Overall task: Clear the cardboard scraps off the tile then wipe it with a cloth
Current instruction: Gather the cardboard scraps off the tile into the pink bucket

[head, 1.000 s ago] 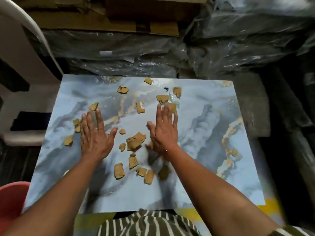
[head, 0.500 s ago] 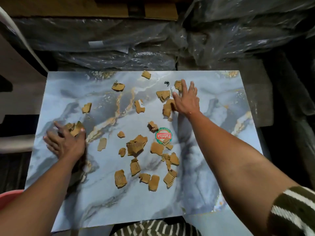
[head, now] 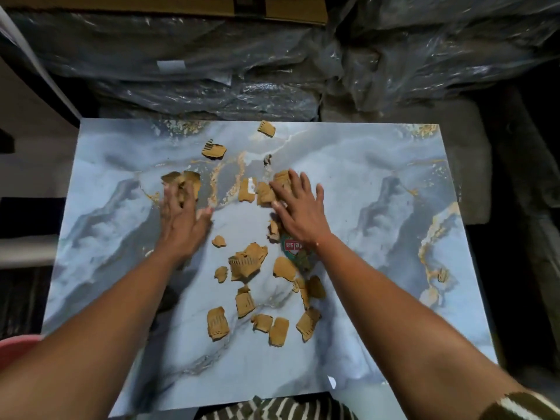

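Nearest the person, cardboard scraps (head: 247, 263) lie scattered mid-way across the marbled blue tile (head: 378, 189). Farther on, the left hand (head: 181, 221) and right hand (head: 300, 209) press flat, fingers extended, grasping nothing, touching scraps at their fingertips.

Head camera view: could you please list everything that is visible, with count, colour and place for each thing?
Marbled blue-grey tile with gold veins: one, fills the middle of the view.
Torn brown cardboard scraps: about twenty, scattered over the centre of the tile, some under the fingers of both hands.
Round red-and-green printed sticker: one, on the tile, partly under the right wrist.
Clear plastic-wrapped bundles: several, dark, beyond the tile's far edge.
Brown cardboard box: one, top edge, on the bundles.
Pink tub rim: one, lower left corner.
Striped garment: green and white, bottom edge.
Left hand: flat on the tile, fingers on scraps.
Right hand: flat, fingers on scraps.
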`<state>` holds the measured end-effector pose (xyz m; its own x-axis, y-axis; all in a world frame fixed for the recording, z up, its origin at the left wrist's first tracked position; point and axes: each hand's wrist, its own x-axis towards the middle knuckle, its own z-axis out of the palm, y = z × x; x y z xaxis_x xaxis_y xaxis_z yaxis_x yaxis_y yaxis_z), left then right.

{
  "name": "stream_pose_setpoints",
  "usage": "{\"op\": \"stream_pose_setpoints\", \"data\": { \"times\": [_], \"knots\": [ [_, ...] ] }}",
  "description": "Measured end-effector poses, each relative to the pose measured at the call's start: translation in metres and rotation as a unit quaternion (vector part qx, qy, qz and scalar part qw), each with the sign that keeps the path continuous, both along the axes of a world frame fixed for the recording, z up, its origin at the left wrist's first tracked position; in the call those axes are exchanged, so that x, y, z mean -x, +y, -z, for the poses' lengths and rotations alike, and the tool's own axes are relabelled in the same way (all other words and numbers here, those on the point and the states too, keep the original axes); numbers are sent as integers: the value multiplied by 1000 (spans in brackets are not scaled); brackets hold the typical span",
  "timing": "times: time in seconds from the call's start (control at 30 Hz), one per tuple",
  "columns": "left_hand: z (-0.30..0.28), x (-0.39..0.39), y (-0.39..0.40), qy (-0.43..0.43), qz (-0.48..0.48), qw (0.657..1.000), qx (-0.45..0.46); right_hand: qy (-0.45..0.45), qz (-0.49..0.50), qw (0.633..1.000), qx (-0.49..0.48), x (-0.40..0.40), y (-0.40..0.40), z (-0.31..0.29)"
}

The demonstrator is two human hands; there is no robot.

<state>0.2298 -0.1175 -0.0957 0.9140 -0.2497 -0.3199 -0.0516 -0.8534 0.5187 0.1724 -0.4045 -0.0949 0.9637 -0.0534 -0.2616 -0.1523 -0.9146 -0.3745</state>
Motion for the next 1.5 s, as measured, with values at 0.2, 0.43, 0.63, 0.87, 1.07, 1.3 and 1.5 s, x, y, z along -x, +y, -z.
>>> {"op": "stream_pose_setpoints", "data": {
  "times": [0.2,0.43,0.63,0.87,1.07,1.3,1.5],
  "knots": [
    [-5,63,-23,-30,113,993,31,-57,-69,991,-101,58,42,-12],
    [-15,17,7,-73,-70,993,64,-79,83,987,-117,-53,-1,-29],
    [-14,-51,22,7,4,999,34,17,-1,995,-102,-176,-15,-15],
    [-8,-85,-6,22,24,999,38,48,-144,988,-36,-166,31,-1],
    [-1,-84,-20,24,126,991,-34,31,-281,957,-56,-125,66,-2],
    [1,48,-6,-9,194,981,2,40,-286,940,-180,-3,33,-8],
    [-18,124,8,-26,92,994,50,-29,7,959,-281,85,-8,-29]
  ]
}}
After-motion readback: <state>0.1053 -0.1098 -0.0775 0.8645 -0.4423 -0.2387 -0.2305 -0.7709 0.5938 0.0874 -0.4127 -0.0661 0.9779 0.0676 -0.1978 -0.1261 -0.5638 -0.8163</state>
